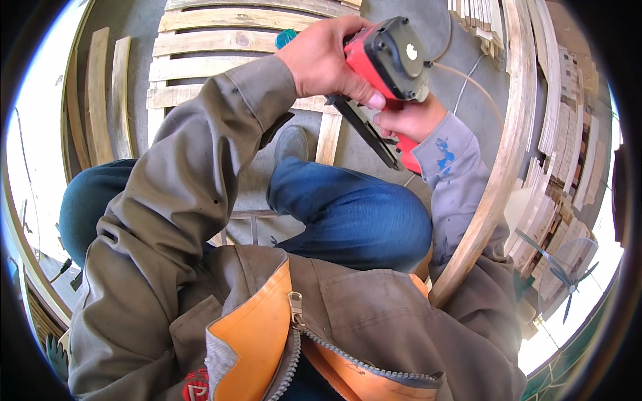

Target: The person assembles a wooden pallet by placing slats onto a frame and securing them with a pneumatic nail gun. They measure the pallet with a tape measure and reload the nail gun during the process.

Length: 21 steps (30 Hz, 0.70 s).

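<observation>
A red and black pneumatic nail gun is held up in front of me, tilted, with its long dark magazine slanting down toward my knee. My left hand is closed round its red body near the black end cap, the thumb pressed along the side. My right hand grips it lower down, by the red part at the right; some fingers are hidden by the tool. Behind the tool and my left hand lies a slatted wooden pallet, apart from the tool. A small teal object, partly hidden, shows beside my left hand.
A thin air hose trails behind the tool. A long wooden rail runs close along my right arm. Stacked wood pieces and a fan stand at right. Loose boards lean at left. My bent knees frame the near floor.
</observation>
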Tool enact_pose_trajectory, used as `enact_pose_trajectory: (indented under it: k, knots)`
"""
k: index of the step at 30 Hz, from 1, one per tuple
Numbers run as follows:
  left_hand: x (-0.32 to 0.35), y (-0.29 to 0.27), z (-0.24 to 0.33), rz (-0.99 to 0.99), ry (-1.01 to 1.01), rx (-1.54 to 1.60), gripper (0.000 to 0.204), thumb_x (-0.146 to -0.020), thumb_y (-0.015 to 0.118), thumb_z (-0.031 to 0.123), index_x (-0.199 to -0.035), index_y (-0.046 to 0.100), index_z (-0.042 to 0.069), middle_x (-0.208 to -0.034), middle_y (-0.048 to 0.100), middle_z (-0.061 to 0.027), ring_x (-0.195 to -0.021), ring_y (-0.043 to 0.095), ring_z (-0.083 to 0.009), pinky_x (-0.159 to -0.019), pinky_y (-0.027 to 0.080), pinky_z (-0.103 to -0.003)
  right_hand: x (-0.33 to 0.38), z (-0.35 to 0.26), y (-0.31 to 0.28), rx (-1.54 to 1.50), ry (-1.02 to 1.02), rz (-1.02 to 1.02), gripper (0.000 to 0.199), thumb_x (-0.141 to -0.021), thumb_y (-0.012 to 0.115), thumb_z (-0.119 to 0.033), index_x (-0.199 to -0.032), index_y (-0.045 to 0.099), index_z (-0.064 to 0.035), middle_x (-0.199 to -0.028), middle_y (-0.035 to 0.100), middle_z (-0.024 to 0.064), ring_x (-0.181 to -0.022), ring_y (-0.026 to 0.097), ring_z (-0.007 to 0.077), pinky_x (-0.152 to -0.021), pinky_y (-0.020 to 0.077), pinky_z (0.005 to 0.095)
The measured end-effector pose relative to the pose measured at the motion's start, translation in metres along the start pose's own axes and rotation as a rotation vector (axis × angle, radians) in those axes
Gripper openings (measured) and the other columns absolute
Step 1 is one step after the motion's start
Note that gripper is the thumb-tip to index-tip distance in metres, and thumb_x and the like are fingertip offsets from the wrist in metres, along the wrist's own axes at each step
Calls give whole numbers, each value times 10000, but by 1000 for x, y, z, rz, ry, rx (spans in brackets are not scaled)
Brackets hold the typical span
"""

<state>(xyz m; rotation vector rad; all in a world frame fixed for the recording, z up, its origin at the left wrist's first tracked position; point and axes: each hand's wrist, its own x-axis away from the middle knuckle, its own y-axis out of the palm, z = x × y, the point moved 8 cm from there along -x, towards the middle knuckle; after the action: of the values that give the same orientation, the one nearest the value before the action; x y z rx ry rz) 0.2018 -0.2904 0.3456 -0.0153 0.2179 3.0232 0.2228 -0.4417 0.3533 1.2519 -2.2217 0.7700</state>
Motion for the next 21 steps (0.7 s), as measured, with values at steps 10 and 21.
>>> enact_pose_trajectory:
  k: [10,21]
  knots:
    - [-15,-35,62,68,63,209,850,-532,944,14,-1281,546,-48,-1174,671,-85,-1078,633,-177,-987,502,-332,51,-15,-137,263,-354,485,786,-861,760,-330,-1477,387,-15,-1441,506,149,-1286,533,247,-1077,427,400]
    - [9,-165,51,202,24,-133,472,-808,811,271,-1170,636,23,-1068,702,-83,-941,680,-165,-857,542,-308,148,-30,-222,115,-419,938,455,-892,689,-134,-1304,567,15,-1208,682,165,-1048,682,245,-927,506,307]
